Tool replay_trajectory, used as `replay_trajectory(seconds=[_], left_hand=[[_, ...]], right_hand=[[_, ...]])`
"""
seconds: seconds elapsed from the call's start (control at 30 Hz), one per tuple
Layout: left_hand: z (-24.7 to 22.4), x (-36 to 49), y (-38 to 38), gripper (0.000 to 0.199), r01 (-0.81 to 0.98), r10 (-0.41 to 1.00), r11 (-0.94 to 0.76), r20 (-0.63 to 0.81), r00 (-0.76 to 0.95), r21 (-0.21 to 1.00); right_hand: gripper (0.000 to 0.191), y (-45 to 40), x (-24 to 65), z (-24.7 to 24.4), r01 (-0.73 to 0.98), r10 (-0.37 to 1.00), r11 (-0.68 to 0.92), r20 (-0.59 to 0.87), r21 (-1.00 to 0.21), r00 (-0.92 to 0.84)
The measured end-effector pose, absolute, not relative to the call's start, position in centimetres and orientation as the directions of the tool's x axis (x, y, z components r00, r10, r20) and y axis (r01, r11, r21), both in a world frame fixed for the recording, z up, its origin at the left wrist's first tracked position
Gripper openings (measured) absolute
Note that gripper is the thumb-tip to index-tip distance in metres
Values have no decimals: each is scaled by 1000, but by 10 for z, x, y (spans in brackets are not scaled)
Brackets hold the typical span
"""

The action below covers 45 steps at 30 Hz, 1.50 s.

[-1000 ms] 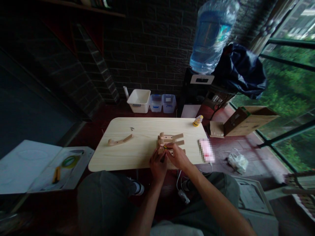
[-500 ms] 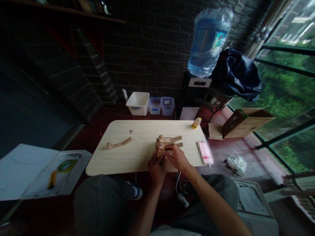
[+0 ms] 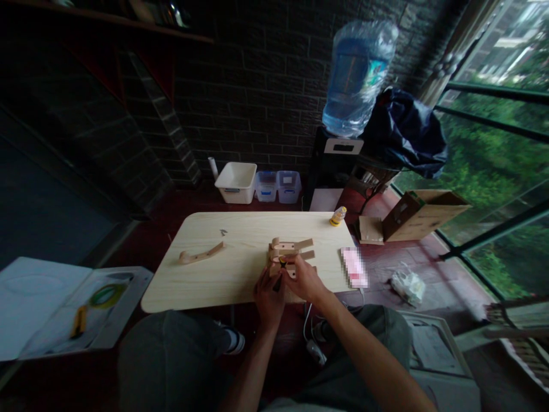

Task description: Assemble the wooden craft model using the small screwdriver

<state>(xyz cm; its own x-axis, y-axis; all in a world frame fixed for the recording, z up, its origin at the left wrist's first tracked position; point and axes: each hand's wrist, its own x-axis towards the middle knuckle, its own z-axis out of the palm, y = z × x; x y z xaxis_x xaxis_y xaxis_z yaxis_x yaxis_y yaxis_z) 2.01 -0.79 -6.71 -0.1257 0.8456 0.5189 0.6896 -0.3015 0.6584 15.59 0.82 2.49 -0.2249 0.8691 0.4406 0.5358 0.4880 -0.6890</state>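
My right hand (image 3: 305, 279) pinches a small black-and-yellow tool (image 3: 283, 262), maybe a stubby screwdriver; its tip is hidden. Close beside it, my left hand (image 3: 269, 294) is closed around the near left end of a wooden assembly (image 3: 288, 246), with a dark piece showing by its fingers. Several curved wooden strips with dark holes lie side by side on that assembly, their flat ends pointing right. One loose curved wooden strip (image 3: 201, 254) rests on the left of the table. Small metal pieces (image 3: 223, 232) lie behind it.
The pale wooden table (image 3: 240, 229) carries a yellow-capped bottle (image 3: 338, 216) at its far right corner and a pink item (image 3: 354, 268) at the right edge. An open tool case (image 3: 128, 306) stands left. Plastic bins (image 3: 235, 182), a water dispenser (image 3: 332, 166) and a cardboard box (image 3: 422, 217) stand beyond.
The view has shifted slightly, moving the scene a little left. The black-and-yellow tool shows more upright between my fingers; both hands stay at the wooden assembly.
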Motion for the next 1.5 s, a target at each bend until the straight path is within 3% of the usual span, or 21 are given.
replay_trajectory(seconds=[0.6, 1.5], left_hand=[[-64, 22, -10, 20, 681, 850, -289, 507, -140, 673], [-70, 23, -8, 18, 709, 849, -267, 508, -148, 653]], right_hand=[[26, 9, 168, 27, 509, 905, 425, 356, -749, -232], [23, 13, 162, 16, 506, 876, 481, 421, -716, -237]])
